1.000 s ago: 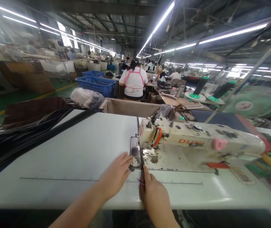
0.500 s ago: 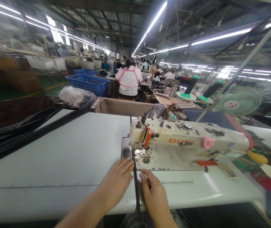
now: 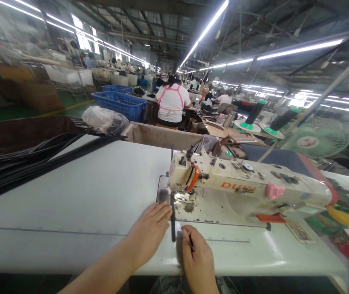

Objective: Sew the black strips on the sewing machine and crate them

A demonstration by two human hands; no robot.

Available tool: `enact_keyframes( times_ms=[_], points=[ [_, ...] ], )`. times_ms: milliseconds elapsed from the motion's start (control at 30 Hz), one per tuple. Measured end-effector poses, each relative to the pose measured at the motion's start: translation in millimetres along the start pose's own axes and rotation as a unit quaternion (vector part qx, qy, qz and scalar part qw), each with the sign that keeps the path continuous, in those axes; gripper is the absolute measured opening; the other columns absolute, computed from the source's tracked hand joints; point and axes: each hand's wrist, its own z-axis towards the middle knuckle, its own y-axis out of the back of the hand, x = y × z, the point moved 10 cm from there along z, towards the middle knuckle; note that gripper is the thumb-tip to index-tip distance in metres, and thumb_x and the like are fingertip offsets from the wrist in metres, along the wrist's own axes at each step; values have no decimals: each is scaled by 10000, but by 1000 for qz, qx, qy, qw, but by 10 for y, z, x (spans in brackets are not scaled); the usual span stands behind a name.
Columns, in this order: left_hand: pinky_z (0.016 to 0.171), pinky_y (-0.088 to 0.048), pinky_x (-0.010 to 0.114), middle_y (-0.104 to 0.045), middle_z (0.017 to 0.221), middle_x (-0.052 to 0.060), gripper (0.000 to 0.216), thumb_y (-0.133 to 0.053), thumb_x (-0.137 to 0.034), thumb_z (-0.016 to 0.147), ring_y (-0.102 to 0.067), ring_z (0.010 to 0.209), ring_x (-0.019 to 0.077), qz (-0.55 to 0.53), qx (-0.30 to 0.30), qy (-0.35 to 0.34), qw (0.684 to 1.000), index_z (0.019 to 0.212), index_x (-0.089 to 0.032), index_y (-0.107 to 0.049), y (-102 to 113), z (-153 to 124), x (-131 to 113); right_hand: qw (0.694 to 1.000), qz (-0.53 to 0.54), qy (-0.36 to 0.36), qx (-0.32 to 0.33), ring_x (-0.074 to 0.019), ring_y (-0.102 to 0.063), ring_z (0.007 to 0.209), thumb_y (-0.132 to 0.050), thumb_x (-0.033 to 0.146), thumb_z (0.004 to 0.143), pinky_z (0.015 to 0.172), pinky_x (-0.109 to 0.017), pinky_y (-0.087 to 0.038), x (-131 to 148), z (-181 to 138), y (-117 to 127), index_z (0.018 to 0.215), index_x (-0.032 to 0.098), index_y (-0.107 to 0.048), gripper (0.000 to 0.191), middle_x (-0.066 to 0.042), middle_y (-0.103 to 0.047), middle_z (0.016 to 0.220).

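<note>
A narrow black strip (image 3: 173, 229) runs along the machine bed and passes by the presser foot (image 3: 182, 197) of a white sewing machine (image 3: 247, 183). My left hand (image 3: 151, 226) lies flat with fingers stretched out, its fingertips at the strip's left edge. To the right of the strip's near end, my right hand (image 3: 197, 255) is curled with thumb and forefinger together. A small dark thing shows between its fingers, too hidden to name. The needle area is partly covered by the machine head.
Many black strips (image 3: 48, 163) lie in a bundle on the left of the white table (image 3: 85, 196). Beyond the table are a fabric-lined bin (image 3: 158, 134), blue crates (image 3: 121, 104) and a seated person (image 3: 172, 102). Thread cones (image 3: 254, 114) and a fan (image 3: 318, 141) stand at right.
The strip has moved forward through the machine; its near end now lies on the table instead of hanging past the front edge. My right hand has drawn slightly nearer me. The view has shifted.
</note>
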Motion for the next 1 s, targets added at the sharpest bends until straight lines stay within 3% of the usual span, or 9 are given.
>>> enact_keyframes(
  times_ms=[133,400,733,1000],
  points=[
    [1213,-444,433,-633,1476,19,506,-446,-51,955,-538,1429,205,-21,-8,-4,1000,1403,-228,-604,7,-14,5,1000,-12,15,-2,-162,-703,730,-465,317,1053,690,-238,-526,16,17,-1,1024,218,-687,245,-28,-746,865],
    [1240,-406,460,-581,1529,81,458,-467,-230,1036,-474,1482,239,-15,-22,7,1000,1489,-194,-523,54,1,0,999,-25,21,4,-182,-698,735,-439,321,1060,691,-256,-528,49,7,4,1033,208,-678,266,-56,-743,867],
    [1246,-375,478,-534,1572,88,484,-472,-323,1052,-434,1509,249,-22,8,17,1000,1523,-212,-479,-96,85,155,999,-25,21,10,-172,-685,744,-439,278,1051,702,-251,-519,62,-4,-9,1012,205,-673,248,-46,-729,858],
    [1259,-305,555,-554,1549,101,453,-429,-229,1050,-387,1532,281,-34,37,36,998,1494,-239,-517,-136,229,325,999,-30,34,7,-170,-691,750,-443,237,1040,703,-252,-526,82,-22,-17,1042,208,-668,227,-49,-733,875]
  ],
)
